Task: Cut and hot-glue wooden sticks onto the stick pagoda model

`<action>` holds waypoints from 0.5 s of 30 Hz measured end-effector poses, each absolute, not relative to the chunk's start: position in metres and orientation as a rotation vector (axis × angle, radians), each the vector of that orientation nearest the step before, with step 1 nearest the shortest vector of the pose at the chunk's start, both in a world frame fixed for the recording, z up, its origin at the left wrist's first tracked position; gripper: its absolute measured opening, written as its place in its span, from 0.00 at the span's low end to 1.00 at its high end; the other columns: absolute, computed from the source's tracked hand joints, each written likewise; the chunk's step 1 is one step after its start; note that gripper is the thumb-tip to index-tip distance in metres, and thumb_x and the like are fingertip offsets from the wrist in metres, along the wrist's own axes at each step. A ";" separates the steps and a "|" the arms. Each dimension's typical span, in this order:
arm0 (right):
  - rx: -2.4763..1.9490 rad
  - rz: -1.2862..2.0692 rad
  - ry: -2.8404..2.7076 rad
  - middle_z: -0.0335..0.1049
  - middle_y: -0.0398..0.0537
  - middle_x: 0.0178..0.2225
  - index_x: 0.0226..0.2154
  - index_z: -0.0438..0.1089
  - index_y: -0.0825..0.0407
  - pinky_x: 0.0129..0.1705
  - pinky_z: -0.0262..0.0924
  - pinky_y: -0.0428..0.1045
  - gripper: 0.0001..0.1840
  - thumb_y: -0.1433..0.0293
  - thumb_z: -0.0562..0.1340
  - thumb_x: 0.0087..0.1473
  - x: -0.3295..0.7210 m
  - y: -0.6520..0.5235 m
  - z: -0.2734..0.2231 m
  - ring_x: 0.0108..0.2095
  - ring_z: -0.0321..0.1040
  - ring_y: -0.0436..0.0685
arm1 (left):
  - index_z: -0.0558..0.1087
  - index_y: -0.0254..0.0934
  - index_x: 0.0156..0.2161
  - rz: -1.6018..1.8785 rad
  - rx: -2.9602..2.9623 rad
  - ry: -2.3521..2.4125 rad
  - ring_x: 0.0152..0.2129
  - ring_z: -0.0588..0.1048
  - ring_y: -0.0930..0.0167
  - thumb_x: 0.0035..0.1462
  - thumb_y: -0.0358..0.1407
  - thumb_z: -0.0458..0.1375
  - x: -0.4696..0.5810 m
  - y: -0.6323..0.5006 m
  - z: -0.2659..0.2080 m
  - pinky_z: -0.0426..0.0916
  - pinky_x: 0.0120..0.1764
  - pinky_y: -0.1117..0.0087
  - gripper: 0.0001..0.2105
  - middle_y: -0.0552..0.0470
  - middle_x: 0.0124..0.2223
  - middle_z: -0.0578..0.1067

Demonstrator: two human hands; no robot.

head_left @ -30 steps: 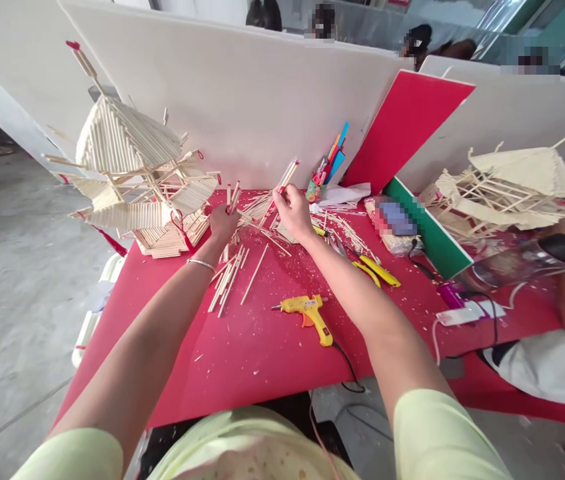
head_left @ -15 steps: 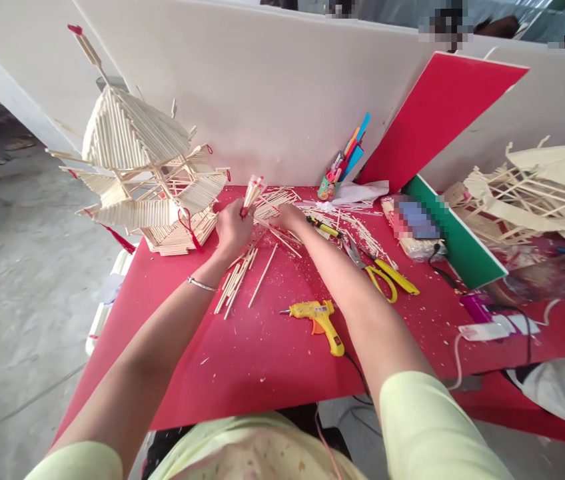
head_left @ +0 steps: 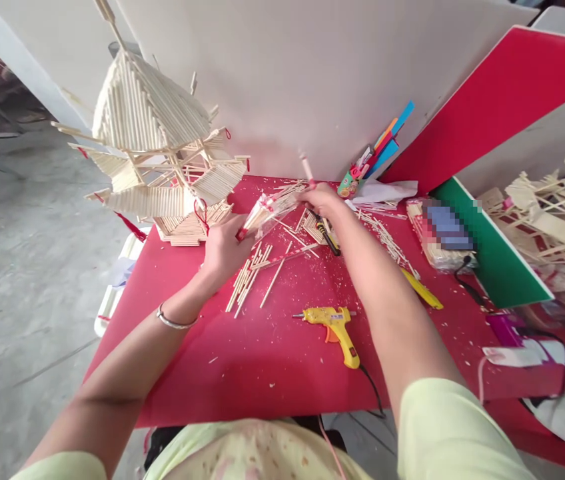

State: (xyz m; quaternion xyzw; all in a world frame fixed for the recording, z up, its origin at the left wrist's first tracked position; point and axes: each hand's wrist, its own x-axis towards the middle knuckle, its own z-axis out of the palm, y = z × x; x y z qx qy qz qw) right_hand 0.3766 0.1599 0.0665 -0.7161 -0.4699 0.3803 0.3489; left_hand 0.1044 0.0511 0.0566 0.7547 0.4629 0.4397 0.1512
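My left hand [head_left: 227, 247] is closed around the lower end of a clear plastic packet of sticks [head_left: 265, 209] with red markings, tilted up and to the right. My right hand [head_left: 323, 200] is closed, with a short pale stick [head_left: 306, 165] rising from its fingers and a red patch at the stick's base. Whether that is one stick or several I cannot tell. Below the packet, loose wooden sticks [head_left: 247, 280] lie on the red tabletop [head_left: 202, 373]. A pagoda-like stick model [head_left: 147, 120] stands left of my hands.
A yellow glue gun [head_left: 335, 327] lies in front, its cord running off the near edge. Beyond my right forearm are a yellow-handled tool [head_left: 422, 288], a pen cup [head_left: 350, 183] and a plastic-wrapped pack [head_left: 445, 257]. A green board [head_left: 502, 253] stands at the right.
My right hand has risen from the stick pile and now holds a pale stick upright. The packet in my left hand has tipped over to the right. The view has shifted slightly.
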 end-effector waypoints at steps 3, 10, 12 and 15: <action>-1.752 0.993 -1.094 0.77 0.44 0.27 0.34 0.72 0.54 0.16 0.42 0.39 0.09 0.72 0.72 0.56 0.399 0.144 0.102 0.23 0.71 0.46 | 0.61 0.38 0.25 1.239 2.123 1.230 0.22 0.59 0.74 0.61 0.40 0.64 0.093 0.041 0.057 0.52 0.26 0.70 0.19 0.57 0.23 0.61; -1.304 1.211 -0.684 0.76 0.42 0.24 0.31 0.70 0.54 0.12 0.36 0.37 0.07 0.79 0.68 0.56 0.386 0.108 0.153 0.24 0.76 0.46 | 0.76 0.36 0.35 1.282 1.601 1.020 0.18 0.62 0.76 0.65 0.56 0.59 0.092 0.038 0.048 0.56 0.22 0.72 0.23 0.54 0.24 0.68; -1.300 1.221 -0.689 0.76 0.43 0.24 0.30 0.70 0.54 0.12 0.35 0.38 0.08 0.78 0.68 0.56 0.356 0.108 0.148 0.24 0.77 0.48 | 0.77 0.36 0.37 1.355 1.499 0.979 0.18 0.65 0.76 0.64 0.56 0.60 0.098 0.033 0.045 0.60 0.23 0.73 0.22 0.53 0.26 0.72; -1.292 1.230 -0.739 0.79 0.45 0.25 0.30 0.70 0.54 0.11 0.36 0.39 0.07 0.77 0.67 0.56 0.310 0.117 0.136 0.24 0.78 0.49 | 0.76 0.37 0.36 1.387 1.450 0.915 0.19 0.68 0.75 0.64 0.55 0.62 0.102 0.022 0.042 0.63 0.24 0.73 0.21 0.53 0.26 0.73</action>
